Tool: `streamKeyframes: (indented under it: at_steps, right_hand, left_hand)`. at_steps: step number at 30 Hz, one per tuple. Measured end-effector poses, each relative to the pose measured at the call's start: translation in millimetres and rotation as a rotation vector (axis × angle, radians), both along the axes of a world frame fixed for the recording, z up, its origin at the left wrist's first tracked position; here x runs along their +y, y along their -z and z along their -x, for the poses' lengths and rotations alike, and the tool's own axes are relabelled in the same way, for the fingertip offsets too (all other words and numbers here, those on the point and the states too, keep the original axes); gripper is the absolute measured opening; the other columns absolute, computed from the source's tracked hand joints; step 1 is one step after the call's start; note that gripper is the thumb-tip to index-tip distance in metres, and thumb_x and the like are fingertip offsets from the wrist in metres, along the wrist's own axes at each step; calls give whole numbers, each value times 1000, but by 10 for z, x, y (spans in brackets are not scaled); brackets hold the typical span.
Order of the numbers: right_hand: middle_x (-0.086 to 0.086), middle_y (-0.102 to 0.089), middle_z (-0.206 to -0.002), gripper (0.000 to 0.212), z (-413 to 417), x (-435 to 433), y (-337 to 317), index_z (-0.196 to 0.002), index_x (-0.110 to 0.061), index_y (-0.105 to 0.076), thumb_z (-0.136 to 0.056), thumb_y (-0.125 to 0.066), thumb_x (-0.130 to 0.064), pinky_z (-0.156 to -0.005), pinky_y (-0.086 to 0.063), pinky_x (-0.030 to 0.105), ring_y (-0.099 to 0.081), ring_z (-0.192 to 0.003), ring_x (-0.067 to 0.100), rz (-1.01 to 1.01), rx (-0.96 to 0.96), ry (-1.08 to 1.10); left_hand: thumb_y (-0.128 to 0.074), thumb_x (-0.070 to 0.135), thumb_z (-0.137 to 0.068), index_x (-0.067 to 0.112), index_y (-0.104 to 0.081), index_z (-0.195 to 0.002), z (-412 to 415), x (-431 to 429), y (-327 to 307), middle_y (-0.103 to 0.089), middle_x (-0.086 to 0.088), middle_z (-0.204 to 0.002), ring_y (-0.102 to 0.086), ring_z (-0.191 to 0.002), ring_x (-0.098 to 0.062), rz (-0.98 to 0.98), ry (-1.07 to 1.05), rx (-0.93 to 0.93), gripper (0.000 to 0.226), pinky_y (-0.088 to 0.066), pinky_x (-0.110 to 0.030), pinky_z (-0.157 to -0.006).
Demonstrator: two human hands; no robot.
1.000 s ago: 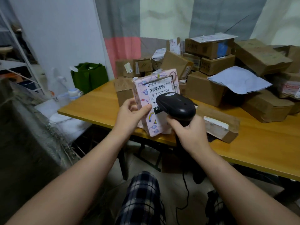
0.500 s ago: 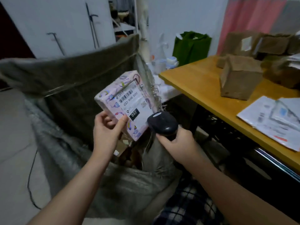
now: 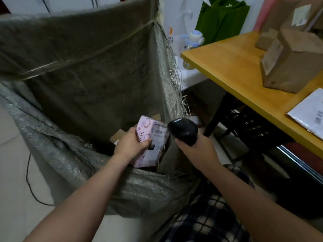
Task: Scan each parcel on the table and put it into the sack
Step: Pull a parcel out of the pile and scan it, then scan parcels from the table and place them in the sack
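Note:
My left hand (image 3: 130, 145) grips a pink patterned parcel (image 3: 153, 142) with a white shipping label and holds it low inside the mouth of the big grey woven sack (image 3: 73, 81). A few brown parcels lie dimly at the sack's bottom beneath it. My right hand (image 3: 197, 147) holds the black handheld scanner (image 3: 182, 131) just right of the parcel, over the sack's near rim. On the yellow table (image 3: 232, 67) at the right stand brown cardboard parcels (image 3: 290, 63) and a white flat mailer (image 3: 311, 114).
A green bag (image 3: 222, 18), a white plastic bag and a pale blue bottle (image 3: 193, 38) stand behind the table's corner. A black cable (image 3: 28, 180) runs over the floor left of the sack. My plaid-clad legs are below.
The view swung from the table to the sack. My left hand carried the pink parcel off the table and lowered it into the sack's mouth, while my right hand followed with the scanner.

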State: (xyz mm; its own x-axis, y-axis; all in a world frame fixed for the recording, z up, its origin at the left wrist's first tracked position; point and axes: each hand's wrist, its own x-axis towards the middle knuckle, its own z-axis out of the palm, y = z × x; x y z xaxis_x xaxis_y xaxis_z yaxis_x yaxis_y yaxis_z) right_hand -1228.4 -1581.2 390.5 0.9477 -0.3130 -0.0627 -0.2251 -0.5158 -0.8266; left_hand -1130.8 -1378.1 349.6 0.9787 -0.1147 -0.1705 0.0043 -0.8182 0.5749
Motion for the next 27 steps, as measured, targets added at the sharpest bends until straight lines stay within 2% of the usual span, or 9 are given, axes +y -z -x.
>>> streamKeyframes:
  at_steps: [3, 6, 9, 13, 15, 19, 23, 25, 27]
  right_hand:
    - [-10, -51, -61, 30, 25, -27, 84, -87, -22, -52, -82, -70, -45, -51, -32, 20, -51, -62, 9, 5, 32, 12]
    - [-6, -58, -67, 22, 51, -59, 70, -79, -26, -54, -85, -70, -41, -51, -37, 22, -57, -68, 12, 30, 56, 16]
    - [-2, -63, -77, 20, 79, -113, 18, -85, -25, -57, -86, -69, -40, -59, -44, 28, -59, -75, 15, 53, 75, 40]
    - [3, -68, -80, 26, 172, -227, -68, -85, -17, -62, -84, -70, -41, -70, -50, 36, -64, -80, 21, 4, 48, 123]
    - [2, -68, -80, 26, 267, -309, -156, -87, -16, -63, -82, -71, -40, -71, -52, 35, -64, -80, 19, -3, 10, 175]
    - [-18, -58, -73, 16, 603, -587, -448, -87, -27, -59, -82, -74, -31, -58, -38, 5, -53, -68, -8, 53, -151, 281]
    - [-8, -60, -66, 16, 1048, -989, -775, -86, -23, -61, -83, -74, -32, -57, -38, 19, -52, -63, -4, 81, -244, 454]
    - [-4, -60, -62, 17, 1294, -1203, -920, -80, -19, -61, -83, -73, -31, -52, -37, 18, -53, -58, -2, 79, -296, 534]
    - [-7, -61, -63, 17, 1542, -1404, -1051, -83, -19, -64, -83, -72, -33, -51, -37, 14, -55, -59, -1, 72, -326, 606]
  left_hand:
    - [-70, 41, -81, 16, -48, -129, -21, -73, 236, -65, -11, -115, -60, -103, -31, -137, 128, 120, 58, -49, -35, -83]
    - [-67, 46, -83, 16, -44, -134, 15, -79, 399, -62, -13, -120, -58, -108, -32, -177, 133, 210, 63, -48, -39, -89]
    - [-62, 43, -88, 11, -46, -132, 78, -151, 318, -58, -17, -119, -55, -109, -35, -143, 117, 82, 57, -45, -38, -86]
    - [-60, 31, -91, 10, -52, -130, 264, -364, -76, -55, -13, -123, -50, -115, -32, -23, 197, -183, 45, -41, -39, -96]
    - [-58, 29, -92, 13, -53, -131, 391, -526, -333, -55, -9, -126, -49, -117, -28, 22, 259, -297, 42, -39, -37, -99]
    - [-56, 29, -94, 16, -49, -134, 656, -1013, -795, -51, -4, -130, -45, -121, -23, 73, 424, -428, 43, -36, -34, -101]
    - [-57, 28, -93, 15, -52, -132, 932, -1649, -1099, -52, -4, -128, -47, -120, -24, 129, 591, -502, 42, -36, -35, -100]
    - [-56, 29, -93, 16, -52, -132, 1081, -1972, -1238, -52, -3, -128, -47, -119, -23, 162, 671, -528, 41, -38, -34, -99]
    - [-55, 30, -94, 17, -51, -132, 1220, -2292, -1362, -52, -3, -126, -47, -118, -22, 195, 748, -556, 40, -38, -34, -98]
